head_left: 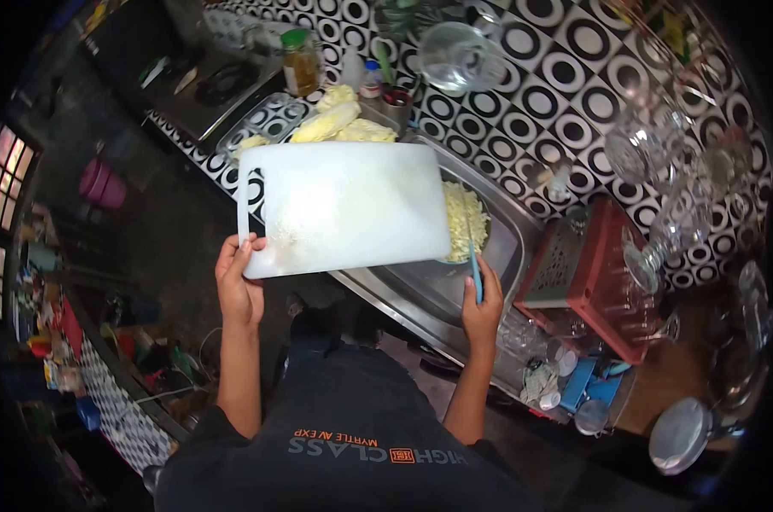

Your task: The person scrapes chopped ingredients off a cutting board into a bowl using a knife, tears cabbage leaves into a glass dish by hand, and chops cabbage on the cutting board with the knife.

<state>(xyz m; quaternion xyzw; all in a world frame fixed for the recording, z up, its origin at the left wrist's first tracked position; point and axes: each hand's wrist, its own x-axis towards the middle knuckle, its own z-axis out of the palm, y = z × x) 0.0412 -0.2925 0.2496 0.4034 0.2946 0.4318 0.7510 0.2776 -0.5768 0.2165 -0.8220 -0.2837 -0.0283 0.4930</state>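
Note:
My left hand point(239, 277) grips the lower left corner of a white cutting board point(352, 200), near its handle slot. The board is held up in front of me, its right edge over a bowl of chopped cabbage point(463, 213). In my right hand point(482, 303) is a knife with a blue handle point(477, 280), its blade pointing away from me over the cabbage. The bowl stands in a steel sink point(420, 294), and the board covers part of both. Beyond the board lie pale yellow-green cabbage pieces point(326, 122).
Right of the sink stands a red dish rack point(583, 282) with glassware around it. A green-lidded jar point(299, 64) and a blue-capped bottle point(371, 78) are behind the cabbage pieces. A stove point(207, 81) sits at the back left. Blue sponge-like items point(591, 386) lie near the counter's front.

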